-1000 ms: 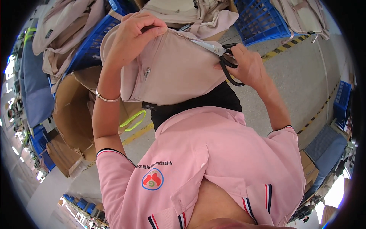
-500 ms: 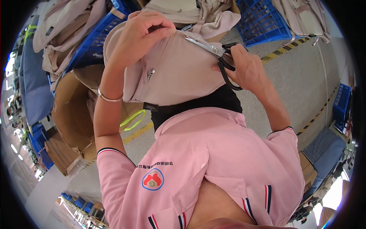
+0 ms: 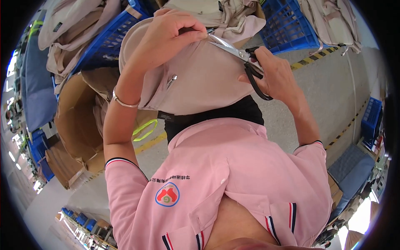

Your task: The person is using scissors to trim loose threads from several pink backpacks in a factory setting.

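Observation:
My left hand [image 3: 168, 35] pinches the top edge of a beige backpack [image 3: 196, 83] that rests on my lap, its zipper pull hanging on the front. In my right hand [image 3: 273, 75] are black-handled scissors [image 3: 243, 60], fingers through the loops. Their metal blades point left and reach the bag's top edge right beside my left fingertips. A silver bangle circles my left wrist. My pink shirt fills the lower part of the view.
Blue plastic crates [image 3: 287, 25] heaped with more beige bags [image 3: 329, 21] stand ahead and at the left. An open cardboard box [image 3: 77, 121] sits at my left. Grey floor with yellow-black tape [image 3: 316, 58] lies to the right.
The bag and both hands have shifted slightly; the scissors' blades have moved in closer to my left fingertips at the bag's top edge.

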`<state>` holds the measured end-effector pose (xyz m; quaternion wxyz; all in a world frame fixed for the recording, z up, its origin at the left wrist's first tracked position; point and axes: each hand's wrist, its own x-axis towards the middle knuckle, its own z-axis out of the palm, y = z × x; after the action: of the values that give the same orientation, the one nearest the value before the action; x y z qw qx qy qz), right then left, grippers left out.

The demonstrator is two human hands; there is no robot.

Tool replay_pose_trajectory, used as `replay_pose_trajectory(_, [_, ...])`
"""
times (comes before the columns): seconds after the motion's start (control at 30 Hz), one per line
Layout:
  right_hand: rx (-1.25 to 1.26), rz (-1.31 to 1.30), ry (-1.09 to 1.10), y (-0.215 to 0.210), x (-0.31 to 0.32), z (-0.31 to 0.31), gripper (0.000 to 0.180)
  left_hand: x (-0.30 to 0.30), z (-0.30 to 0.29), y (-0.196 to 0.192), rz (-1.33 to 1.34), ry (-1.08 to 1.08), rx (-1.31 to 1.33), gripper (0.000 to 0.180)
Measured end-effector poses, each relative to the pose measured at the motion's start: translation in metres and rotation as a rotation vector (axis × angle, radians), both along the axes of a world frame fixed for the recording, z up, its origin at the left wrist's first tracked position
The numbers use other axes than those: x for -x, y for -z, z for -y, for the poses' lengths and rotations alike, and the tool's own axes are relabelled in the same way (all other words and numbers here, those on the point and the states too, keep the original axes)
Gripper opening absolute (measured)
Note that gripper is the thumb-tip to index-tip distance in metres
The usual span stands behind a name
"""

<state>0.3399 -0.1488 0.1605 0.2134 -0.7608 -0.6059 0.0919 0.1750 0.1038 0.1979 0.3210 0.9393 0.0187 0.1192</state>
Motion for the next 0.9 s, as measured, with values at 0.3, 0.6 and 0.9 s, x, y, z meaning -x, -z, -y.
replay_pose_trajectory(0.3, [-0.032,0.002,0.028,0.008,0.004,0.003,0.056,0.003,0.002,-0.003,0.005,-0.028,-0.068,0.008])
replay_pose_trajectory(0.6, [0.061,-0.150,0.114,0.021,-0.003,-0.005,0.050,0.005,0.006,0.013,0.071,-0.059,-0.079,0.006])
replay_pose_trajectory(0.9, [0.168,-0.427,0.180,0.053,-0.034,0.001,0.053,0.111,0.034,0.133,0.517,-1.334,0.297,0.071])
